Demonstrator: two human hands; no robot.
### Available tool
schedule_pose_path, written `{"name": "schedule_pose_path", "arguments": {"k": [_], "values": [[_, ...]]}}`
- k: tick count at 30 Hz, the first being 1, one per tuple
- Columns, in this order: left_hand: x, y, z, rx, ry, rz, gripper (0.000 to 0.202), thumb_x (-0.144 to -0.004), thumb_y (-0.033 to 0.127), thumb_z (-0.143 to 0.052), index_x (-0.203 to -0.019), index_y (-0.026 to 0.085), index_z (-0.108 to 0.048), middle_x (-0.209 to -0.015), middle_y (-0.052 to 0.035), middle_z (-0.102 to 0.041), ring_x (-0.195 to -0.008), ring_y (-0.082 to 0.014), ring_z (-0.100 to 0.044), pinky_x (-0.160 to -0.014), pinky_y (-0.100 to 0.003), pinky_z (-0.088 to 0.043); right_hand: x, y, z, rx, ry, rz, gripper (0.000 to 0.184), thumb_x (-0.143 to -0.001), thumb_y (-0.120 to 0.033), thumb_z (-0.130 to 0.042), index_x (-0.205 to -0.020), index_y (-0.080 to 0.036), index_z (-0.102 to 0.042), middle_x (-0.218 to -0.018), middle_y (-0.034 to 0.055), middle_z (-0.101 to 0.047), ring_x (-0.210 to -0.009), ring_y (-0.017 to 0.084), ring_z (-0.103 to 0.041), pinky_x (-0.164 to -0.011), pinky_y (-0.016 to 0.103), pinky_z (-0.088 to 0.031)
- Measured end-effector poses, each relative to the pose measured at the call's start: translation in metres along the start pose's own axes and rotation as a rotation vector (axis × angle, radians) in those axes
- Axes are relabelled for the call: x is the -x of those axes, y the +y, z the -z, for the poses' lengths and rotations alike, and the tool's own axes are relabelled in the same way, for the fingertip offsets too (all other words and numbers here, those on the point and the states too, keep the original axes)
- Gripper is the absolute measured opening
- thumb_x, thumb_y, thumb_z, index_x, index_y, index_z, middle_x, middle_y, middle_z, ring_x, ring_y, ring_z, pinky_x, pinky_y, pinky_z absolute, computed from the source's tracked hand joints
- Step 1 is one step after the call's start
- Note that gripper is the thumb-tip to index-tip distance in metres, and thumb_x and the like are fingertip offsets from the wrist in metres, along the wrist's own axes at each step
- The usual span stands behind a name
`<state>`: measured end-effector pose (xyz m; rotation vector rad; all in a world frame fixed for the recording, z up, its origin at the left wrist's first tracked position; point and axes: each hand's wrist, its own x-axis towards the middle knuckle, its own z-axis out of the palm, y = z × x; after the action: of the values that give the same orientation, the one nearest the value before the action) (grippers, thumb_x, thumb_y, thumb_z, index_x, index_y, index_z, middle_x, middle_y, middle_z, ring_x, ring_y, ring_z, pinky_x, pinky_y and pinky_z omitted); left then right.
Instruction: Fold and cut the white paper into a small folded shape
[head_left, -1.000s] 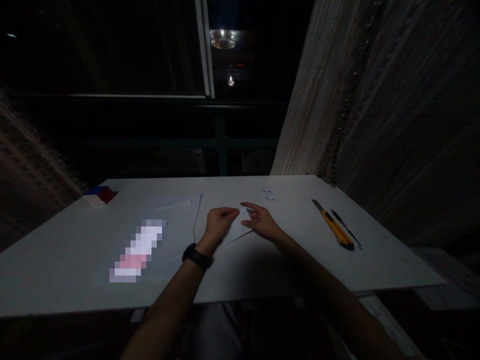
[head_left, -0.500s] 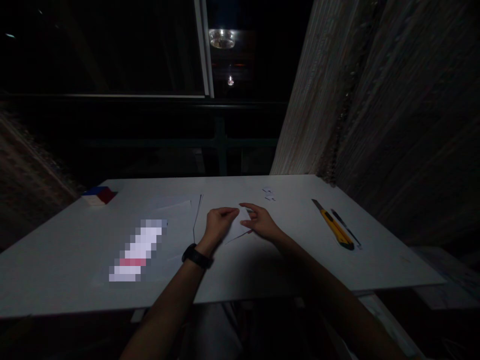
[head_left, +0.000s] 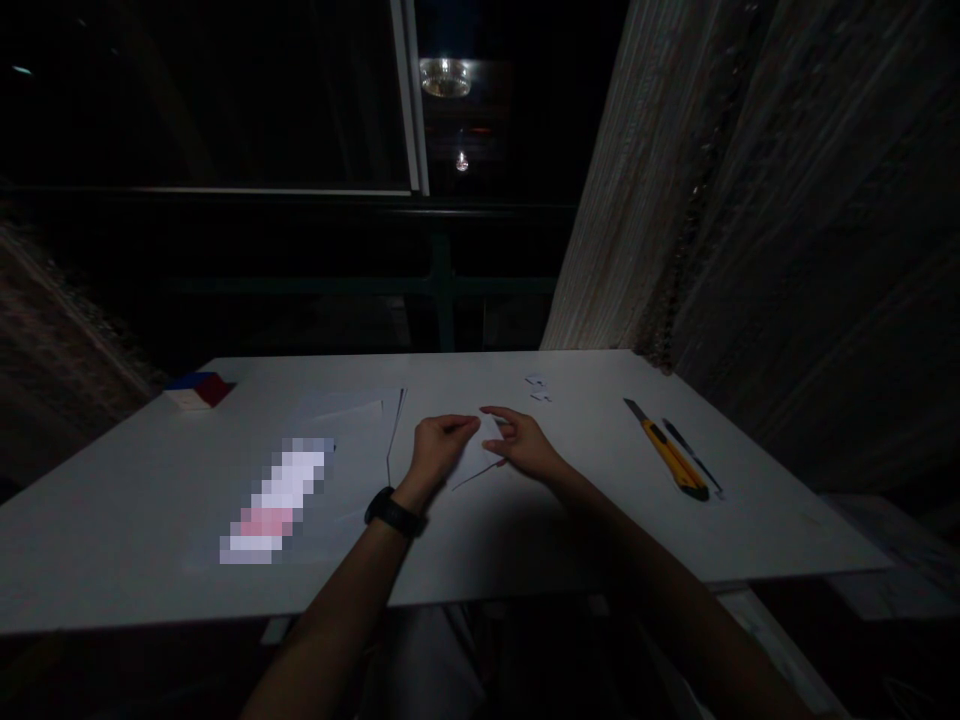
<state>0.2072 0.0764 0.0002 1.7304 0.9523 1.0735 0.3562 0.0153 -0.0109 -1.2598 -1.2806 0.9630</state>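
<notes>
A small piece of white paper is held between my two hands above the middle of the table. My left hand, with a dark watch on its wrist, pinches the paper's upper left edge between thumb and fingertips. From the other side my right hand grips the paper's right edge, thumb below and index finger reaching over the top. The paper's lower edge slants down toward the left. Dim light hides the exact finger contact.
On the white table lie paper sheets, a blurred-out bright phone-like rectangle, small marked paper bits, a yellow box cutter and a dark pen. A coloured cube stands far left. Curtains hang behind.
Almost nothing differs. Both hands stay in place on the paper, with only a very slight shift of the fingers.
</notes>
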Motion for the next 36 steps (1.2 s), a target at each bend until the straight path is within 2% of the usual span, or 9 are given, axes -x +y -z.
{"name": "schedule_pose_path", "arguments": {"k": [14,21,26,30,36], "values": [[-0.0004,-0.0029,0.0,0.006,-0.006,0.007,0.026,-0.064,0.034,-0.069,-0.081,0.015,-0.073,-0.08,-0.0093,-0.072,-0.075,-0.0218,-0.066,-0.072,-0.032,-0.049,-0.0002,0.0013,0.0001,-0.014,-0.013,-0.014,0.059,-0.063,-0.022,-0.067,-0.12,-0.02,-0.05,-0.064,-0.0028,-0.056,-0.053,0.01,-0.053,-0.049,0.027,-0.052],[0.0006,0.0005,0.0008,0.045,-0.022,0.015,0.025,-0.063,0.035,-0.07,-0.08,0.016,-0.073,-0.08,-0.0087,-0.072,-0.077,-0.0217,-0.065,-0.074,-0.032,-0.048,0.0015,-0.0031,-0.0005,-0.006,-0.007,-0.015,0.059,-0.063,-0.019,-0.066,-0.12,-0.019,-0.05,-0.056,-0.0067,-0.046,-0.049,0.008,-0.048,-0.047,0.026,-0.051],[-0.0004,0.0033,0.002,0.089,-0.017,0.082,0.026,-0.058,0.036,-0.073,-0.075,0.015,-0.073,-0.073,-0.0079,-0.071,-0.07,-0.0198,-0.064,-0.068,-0.03,-0.048,0.0019,-0.004,-0.0003,0.012,0.002,-0.006,0.06,-0.062,-0.018,-0.067,-0.12,-0.02,-0.051,-0.05,-0.0105,-0.031,-0.044,0.007,-0.04,-0.046,0.027,-0.051],[-0.0013,0.0028,0.0032,0.168,-0.041,0.169,0.03,-0.054,0.035,-0.076,-0.074,0.013,-0.072,-0.072,-0.0085,-0.071,-0.069,-0.0193,-0.064,-0.066,-0.03,-0.048,0.0016,-0.003,0.0004,0.013,-0.005,0.004,0.06,-0.062,-0.018,-0.067,-0.12,-0.021,-0.051,-0.051,-0.0099,-0.032,-0.044,0.007,-0.04,-0.046,0.026,-0.05],[-0.0013,0.0027,0.0044,0.201,-0.072,0.183,0.024,-0.051,0.03,-0.078,-0.068,0.013,-0.072,-0.07,-0.0083,-0.07,-0.068,-0.0183,-0.063,-0.069,-0.031,-0.048,0.0014,-0.0009,0.0001,0.03,-0.029,0.009,0.061,-0.062,-0.02,-0.067,-0.121,-0.021,-0.05,-0.052,-0.0098,-0.032,-0.044,0.006,-0.037,-0.044,0.023,-0.046]]}}
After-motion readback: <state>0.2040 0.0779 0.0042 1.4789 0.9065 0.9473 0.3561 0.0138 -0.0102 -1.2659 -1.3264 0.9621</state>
